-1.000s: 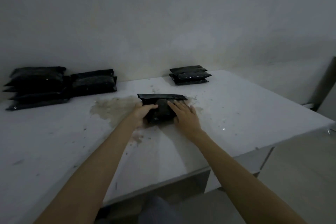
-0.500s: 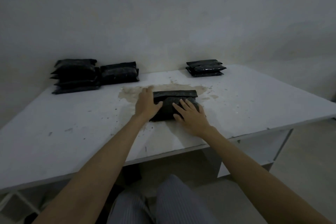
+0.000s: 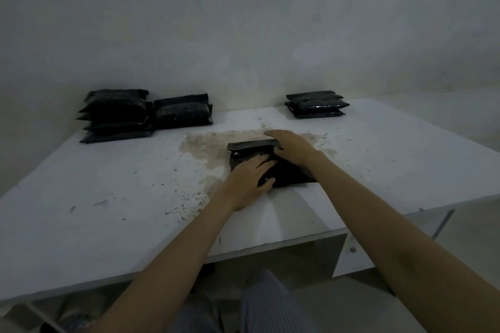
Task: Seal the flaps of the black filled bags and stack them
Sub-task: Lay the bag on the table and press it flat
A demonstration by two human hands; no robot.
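1. One black filled bag lies flat on the worktop, at mid-width and towards the near edge, partly over a brownish stain.
2. Left hand: fingers spread and fairly straight, pressing down on the bag's body.
3. Right hand: palm down with fingers extended, lying along the flap at the bag's far edge.
4. Step in hand, as judged: sealing the flap; the bag is not yet stacked.
5. Next move calls for firm, even pressure along the full flap while the left hand steadies the bag, then a lift to a pile.
6. Two dark piles sit at the far left corner; a shorter stack sits along the far edge, right of centre.
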